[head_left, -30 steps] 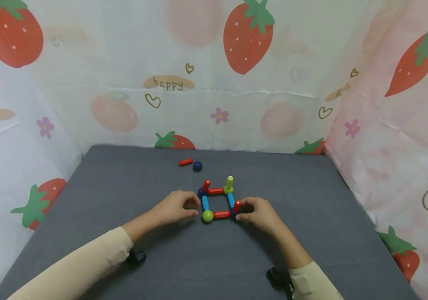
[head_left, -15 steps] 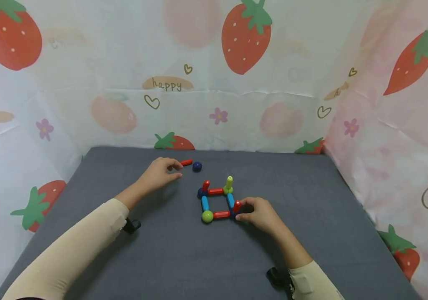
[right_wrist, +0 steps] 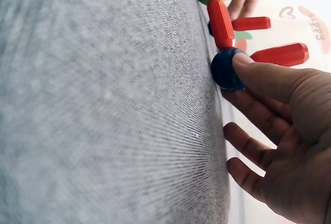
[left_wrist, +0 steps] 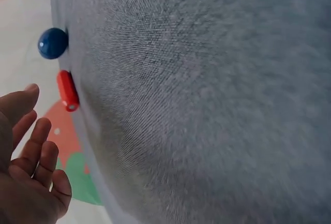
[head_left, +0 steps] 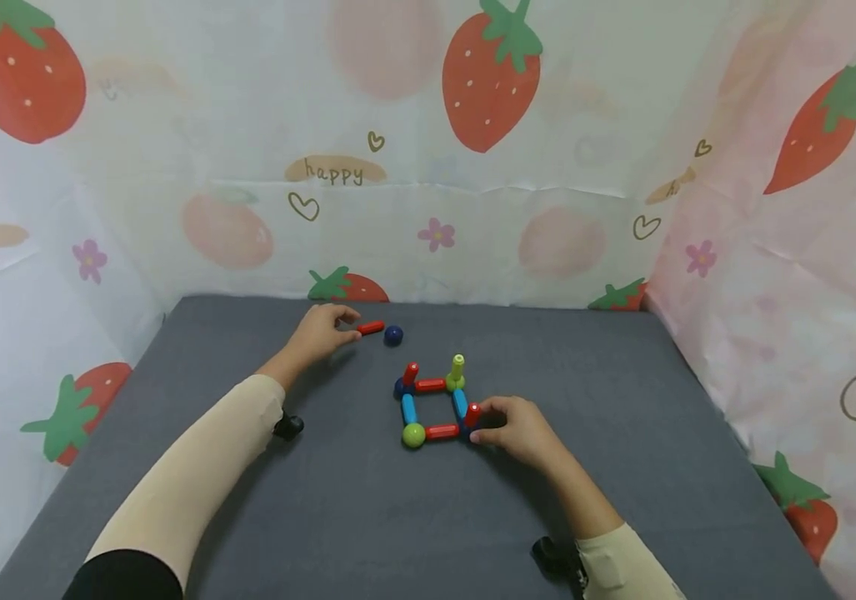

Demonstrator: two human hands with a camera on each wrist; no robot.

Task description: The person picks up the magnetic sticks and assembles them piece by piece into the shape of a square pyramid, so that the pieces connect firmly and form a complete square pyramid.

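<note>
Rods and balls form a square frame on the table, with light blue rods (head_left: 408,409) at its sides and red rods (head_left: 442,431) front and back. A green ball (head_left: 413,435) marks its front left corner. Two short red rods and a yellow-green one (head_left: 458,367) stand up from the other corners. My right hand (head_left: 521,431) pinches the dark blue ball (right_wrist: 226,69) at the front right corner, below an upright red rod (right_wrist: 282,54). My left hand (head_left: 320,332) is beside a loose red rod (left_wrist: 68,90), fingers loosely bent, nothing gripped in the left wrist view.
A loose dark blue ball (head_left: 393,336) lies just right of the loose red rod, near the back of the grey cloth-covered table (head_left: 367,517). Strawberry-printed curtains (head_left: 473,208) rise along the back and both sides.
My left hand has moved from beside the frame's left side, back and to the left, up to the loose red rod. My right hand has stayed at the front right corner.
</note>
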